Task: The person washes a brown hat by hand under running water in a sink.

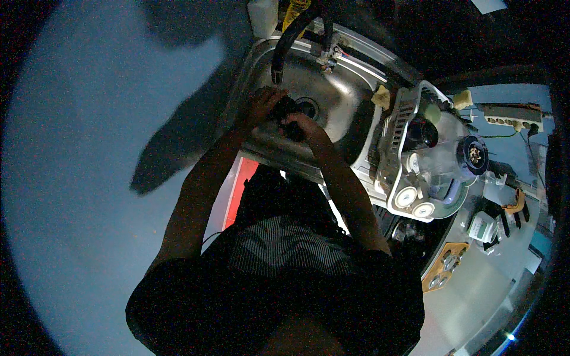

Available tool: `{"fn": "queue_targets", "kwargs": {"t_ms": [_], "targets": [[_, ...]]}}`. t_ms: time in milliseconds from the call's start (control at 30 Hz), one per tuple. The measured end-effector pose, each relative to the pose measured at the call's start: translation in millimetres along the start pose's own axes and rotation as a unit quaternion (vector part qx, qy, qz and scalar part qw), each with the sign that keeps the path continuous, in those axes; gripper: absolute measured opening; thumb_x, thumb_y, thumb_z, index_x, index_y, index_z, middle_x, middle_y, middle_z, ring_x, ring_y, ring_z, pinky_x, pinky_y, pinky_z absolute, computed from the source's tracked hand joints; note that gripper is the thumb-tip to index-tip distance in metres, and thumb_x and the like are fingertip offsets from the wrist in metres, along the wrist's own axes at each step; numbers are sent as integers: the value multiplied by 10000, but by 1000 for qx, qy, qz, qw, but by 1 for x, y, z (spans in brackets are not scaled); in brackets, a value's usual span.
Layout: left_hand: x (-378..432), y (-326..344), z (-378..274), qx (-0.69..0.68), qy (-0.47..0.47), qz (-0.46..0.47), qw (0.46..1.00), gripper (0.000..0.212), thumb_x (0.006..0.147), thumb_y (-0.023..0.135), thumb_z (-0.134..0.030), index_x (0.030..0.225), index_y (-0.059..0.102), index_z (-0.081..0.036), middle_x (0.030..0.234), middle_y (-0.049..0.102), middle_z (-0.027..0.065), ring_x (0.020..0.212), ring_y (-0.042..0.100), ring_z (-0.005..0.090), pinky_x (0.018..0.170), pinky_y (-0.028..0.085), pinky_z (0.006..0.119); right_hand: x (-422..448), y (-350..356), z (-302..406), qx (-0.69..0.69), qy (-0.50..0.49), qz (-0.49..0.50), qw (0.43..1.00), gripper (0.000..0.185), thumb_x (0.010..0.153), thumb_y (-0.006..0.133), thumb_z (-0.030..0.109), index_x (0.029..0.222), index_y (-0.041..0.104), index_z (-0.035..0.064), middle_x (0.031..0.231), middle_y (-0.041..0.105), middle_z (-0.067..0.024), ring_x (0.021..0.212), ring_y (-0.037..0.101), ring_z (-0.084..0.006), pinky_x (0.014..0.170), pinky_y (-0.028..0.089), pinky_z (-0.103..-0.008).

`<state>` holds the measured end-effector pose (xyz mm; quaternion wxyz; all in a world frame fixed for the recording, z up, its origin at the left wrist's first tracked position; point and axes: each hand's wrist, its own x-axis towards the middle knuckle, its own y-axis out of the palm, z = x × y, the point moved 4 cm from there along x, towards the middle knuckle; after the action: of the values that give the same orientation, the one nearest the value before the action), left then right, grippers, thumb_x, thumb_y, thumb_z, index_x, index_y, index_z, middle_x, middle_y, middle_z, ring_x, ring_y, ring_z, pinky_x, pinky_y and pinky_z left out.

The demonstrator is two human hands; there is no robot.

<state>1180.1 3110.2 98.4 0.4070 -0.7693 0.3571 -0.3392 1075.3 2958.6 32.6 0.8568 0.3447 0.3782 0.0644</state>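
Observation:
In the head view both of my hands are down in a stainless steel sink (267,144), around a dark object (285,109) whose kind is lost in shadow. Fingers of my left hand (266,102) lie along its upper left side. My right hand (303,124) grips it from the lower right. Just above my left hand hangs the end of a black flexible faucet spout (281,58); whether water runs is too dim to tell. The round sink drain (308,107) shows right beside the dark object.
A white plastic dish rack (394,187) right of the sink holds several cups and clear vessels. One yellow sponge (381,98) sits on the sink's right rim. Farther right are a power strip (512,121), a white tub (483,227) and a wooden board (445,267). A blue wall (89,178) stands at left.

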Motion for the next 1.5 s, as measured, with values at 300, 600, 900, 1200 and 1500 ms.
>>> {"fn": "queue_targets", "kwargs": {"t_ms": [300,600,900,1200,1500], "targets": [[37,-3,25,-150,-80,35,985,263,1042,546,-250,1132,700,-57,1175,683,187,1088,655,396,966,529,494,3,19,25,-222,41,-63,972,403,778,868,213,1078,658,45,862,695,-76,707,678,-230,645,568,-372],[43,25,31,-141,-66,220,963,271,1026,541,-246,1166,675,-56,1192,676,176,1084,667,376,933,543,509,39,0,33,-677,-135,-19,723,561,717,880,351,1124,668,29,1032,714,-138,825,666,-290,771,558,-423],[24,81,14,47,167,27,985,257,992,558,-176,1204,650,-62,1228,664,156,1111,667,350,895,564,509,2,-39,12,-503,-77,-107,854,598,743,847,271,1255,629,51,1085,722,-136,950,669,-275,838,551,-421],[93,104,-47,67,48,137,987,240,956,600,-157,1178,661,-86,1172,688,178,1090,688,361,929,553,521,-78,-52,68,-584,-7,-145,799,369,856,767,280,1133,674,55,972,729,-149,886,677,-278,788,562,-408],[150,66,-88,167,65,152,972,280,956,611,-199,1212,651,-90,1105,700,169,994,685,351,861,551,527,-89,-62,135,-805,-200,-192,524,295,877,737,314,998,706,47,951,730,-176,877,708,-341,783,571,-472]]}}
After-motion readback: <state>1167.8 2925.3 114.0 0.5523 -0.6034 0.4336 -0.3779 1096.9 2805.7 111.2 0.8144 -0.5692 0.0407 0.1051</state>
